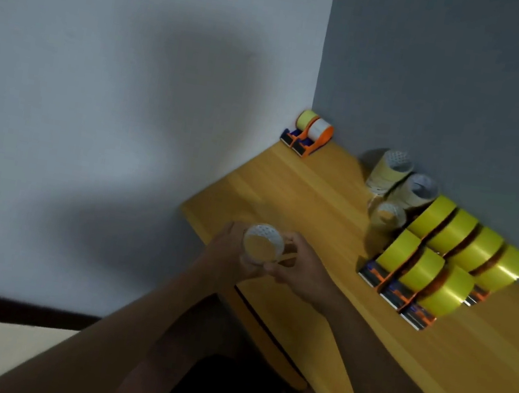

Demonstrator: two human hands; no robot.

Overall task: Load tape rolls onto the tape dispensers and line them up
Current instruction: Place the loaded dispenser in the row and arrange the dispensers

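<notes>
Desk layout, my view
Roll [262, 246] betw. my hands at desk [316, 212] near edge; two dispensers [308, 134] in far corner; loaded ones [438, 258] right, by wall.

— Which roll is in hand?
— A clear tape roll [259, 246], open core facing up, gripped between both hands.
— And the others?
— Yellow-loaded dispensers [423, 270] in rows, well right of it.

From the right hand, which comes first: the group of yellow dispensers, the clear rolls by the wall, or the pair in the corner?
From the right hand, in the head view:
1. Yellow dispensers, to its right.
2. Clear rolls, further back by the wall.
3. Corner pair, at the table's far end.
</notes>
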